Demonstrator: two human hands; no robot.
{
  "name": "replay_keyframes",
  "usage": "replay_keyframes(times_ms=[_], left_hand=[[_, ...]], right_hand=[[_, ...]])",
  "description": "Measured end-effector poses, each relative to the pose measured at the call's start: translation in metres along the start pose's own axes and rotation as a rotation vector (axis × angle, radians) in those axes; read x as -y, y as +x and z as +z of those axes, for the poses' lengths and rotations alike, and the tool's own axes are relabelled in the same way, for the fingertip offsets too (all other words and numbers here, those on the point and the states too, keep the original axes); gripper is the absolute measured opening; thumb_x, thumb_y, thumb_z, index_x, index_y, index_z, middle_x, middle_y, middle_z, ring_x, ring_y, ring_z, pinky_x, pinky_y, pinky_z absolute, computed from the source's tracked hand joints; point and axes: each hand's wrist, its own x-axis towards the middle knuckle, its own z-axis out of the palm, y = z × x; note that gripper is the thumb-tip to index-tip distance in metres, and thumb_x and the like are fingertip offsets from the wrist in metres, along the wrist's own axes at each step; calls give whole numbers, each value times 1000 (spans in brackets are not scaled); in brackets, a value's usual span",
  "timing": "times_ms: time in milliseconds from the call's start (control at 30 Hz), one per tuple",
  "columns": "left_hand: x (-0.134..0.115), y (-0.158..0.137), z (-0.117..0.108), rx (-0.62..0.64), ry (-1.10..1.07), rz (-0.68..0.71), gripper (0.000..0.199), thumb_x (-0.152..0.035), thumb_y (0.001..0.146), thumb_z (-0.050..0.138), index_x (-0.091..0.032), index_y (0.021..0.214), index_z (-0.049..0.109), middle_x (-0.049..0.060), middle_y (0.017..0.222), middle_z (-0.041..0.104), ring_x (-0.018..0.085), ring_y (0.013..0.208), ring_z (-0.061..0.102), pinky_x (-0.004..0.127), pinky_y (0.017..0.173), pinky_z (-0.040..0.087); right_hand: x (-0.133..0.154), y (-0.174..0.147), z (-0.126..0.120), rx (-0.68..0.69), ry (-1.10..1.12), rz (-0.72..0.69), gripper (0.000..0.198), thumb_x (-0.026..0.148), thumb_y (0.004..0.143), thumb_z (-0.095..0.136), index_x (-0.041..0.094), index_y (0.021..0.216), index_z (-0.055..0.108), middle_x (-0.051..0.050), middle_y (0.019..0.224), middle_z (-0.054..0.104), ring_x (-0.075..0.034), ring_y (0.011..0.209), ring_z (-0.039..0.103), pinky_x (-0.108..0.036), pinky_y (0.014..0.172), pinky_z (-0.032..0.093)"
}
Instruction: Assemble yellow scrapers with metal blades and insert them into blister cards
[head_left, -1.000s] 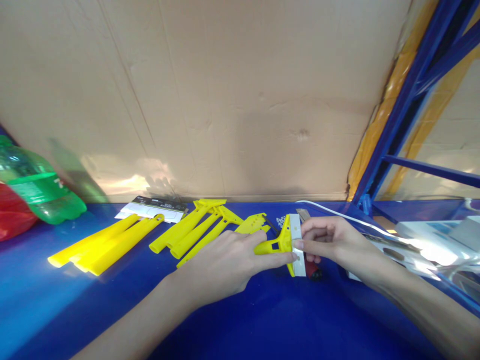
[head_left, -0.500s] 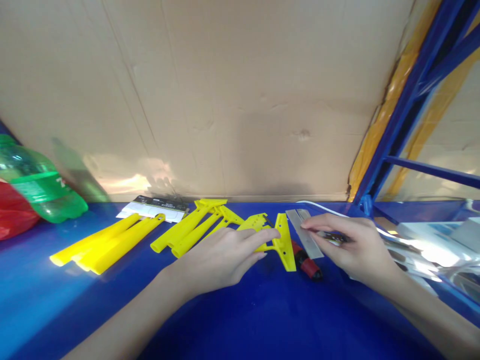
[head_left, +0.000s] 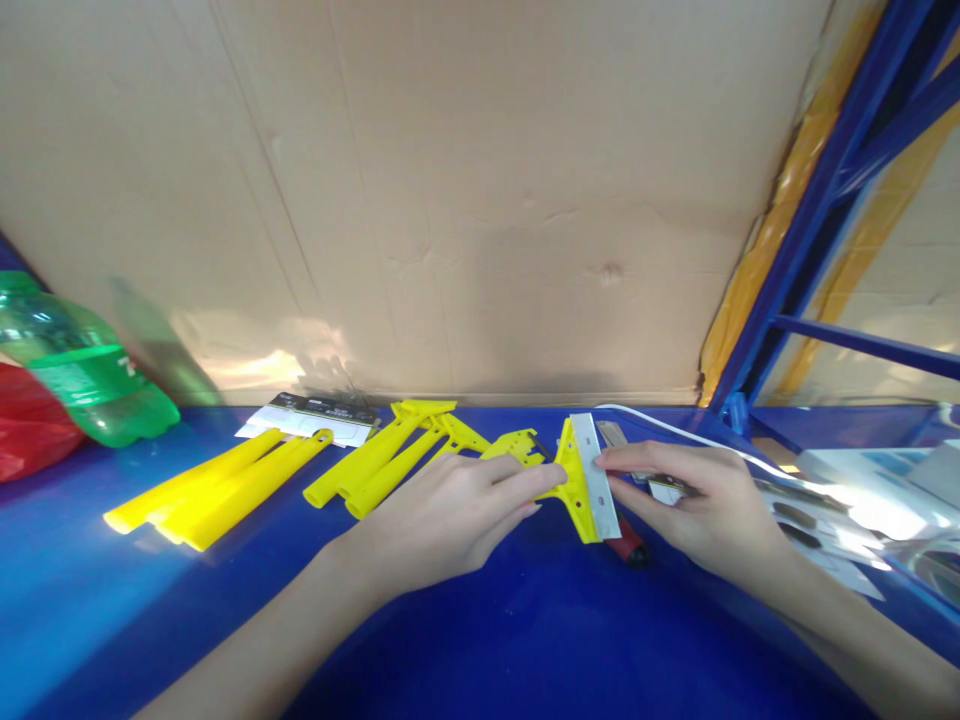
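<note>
The yellow plastic T-shaped scraper head (head_left: 576, 490) was right of centre, low over the blue tabletop (head_left: 510, 630), its wide edge turned to the right. Far left, a green plastic bottle (head_left: 94, 370) leaned beside a red plastic bag (head_left: 34, 425). Next came smooth yellow tubes (head_left: 247, 490), their far ends at a black-and-white printed card (head_left: 315, 415), bunched perhaps to keep them together. Yellow T-shaped handled pieces (head_left: 390, 450) followed, partly behind the left hand (head_left: 450, 520). That hand's index finger and thumb were closed about the scraper head's narrow neck, probably to steady it while leaving the wide edge free.

Along that edge lay a pale, flat metal strip (head_left: 598, 480) with small holes. The right hand (head_left: 697, 495) had thumb and index fingertip drawn close together on the strip's outer side, gripping its margin, seemingly so that its face stayed uncovered. A red-and-black handle (head_left: 628, 545) showed beneath the strip. Under the right fingers sat a small dark-and-pale object (head_left: 667, 488) (held or merely lying there, I could not tell). Beyond ran a thin white cable (head_left: 690, 432).
</note>
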Motion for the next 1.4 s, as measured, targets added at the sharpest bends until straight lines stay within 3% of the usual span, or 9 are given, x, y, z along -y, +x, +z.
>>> replay_keyframes(times_ms=[200, 467, 567, 700, 867, 1067, 1167, 1233, 1400], left_hand=[[0, 0, 0, 7, -1, 10, 29, -29, 108, 43, -28, 132, 59, 6, 114, 75, 19, 94, 74, 28, 81, 55], [0, 0, 0, 25, 21, 18, 33, -27, 107, 43, -31, 137, 57, 5, 111, 73, 18, 89, 72, 27, 79, 55], [0, 0, -1, 68, 81, 28, 43, -19, 105, 44, -36, 144, 52, 4, 114, 72, 18, 87, 72, 26, 73, 54], [-2, 0, 0, 100, 174, 58, 56, -14, 102, 45, -39, 152, 43, 6, 120, 71, 22, 87, 72, 32, 71, 55], [-4, -1, 2, 108, 208, 77, 61, -11, 101, 43, -37, 155, 38, 7, 120, 71, 22, 85, 71, 34, 73, 54], [-3, 0, 4, 117, 186, 51, 57, -14, 102, 47, -39, 153, 42, 5, 123, 71, 21, 89, 72, 32, 72, 53], [-2, -1, 5, 105, 184, 52, 55, -13, 102, 46, -38, 152, 43, 5, 122, 72, 22, 93, 72, 33, 75, 54], [-2, -1, 4, 93, 193, 66, 55, -12, 102, 46, -37, 151, 44, 5, 121, 72, 22, 92, 72, 33, 76, 54], [-3, -1, 4, 67, 226, 111, 54, -10, 100, 47, -35, 148, 47, 6, 117, 72, 22, 85, 72, 33, 71, 53]], right_hand=[[-1, 0, 1, -29, -32, -101, 16, 15, 86, 73, 28, 90, 80, -1, 87, 84, -21, 74, 81, -28, 73, 65], [3, 0, -1, 10, -34, -106, 18, 15, 88, 68, 29, 91, 79, 0, 90, 84, -21, 78, 81, -28, 74, 65], [8, 0, -1, 47, 28, -2, 19, 17, 88, 64, 28, 92, 79, -2, 91, 84, -23, 79, 81, -30, 76, 64], [13, 1, 5, 57, 229, 258, 10, 31, 88, 70, 25, 83, 77, -4, 77, 82, -23, 67, 78, -31, 68, 64], [14, 3, 11, 13, 456, 487, 36, 48, 71, 89, 22, 82, 66, -5, 75, 79, -23, 67, 76, -30, 64, 62], [10, 3, 12, 61, 677, 613, 62, 43, 62, 96, 26, 104, 53, 1, 70, 77, -20, 62, 74, -27, 59, 59], [11, 5, 12, 67, 725, 668, 68, 38, 59, 98, 26, 109, 54, 3, 68, 76, -18, 60, 71, -24, 58, 57], [12, 7, 11, 89, 733, 707, 62, 37, 56, 99, 23, 105, 63, 2, 68, 77, -16, 58, 69, -23, 57, 56], [16, 11, 10, 154, 741, 732, 34, 41, 56, 97, 18, 74, 78, -1, 62, 73, -13, 52, 62, -25, 52, 53]])
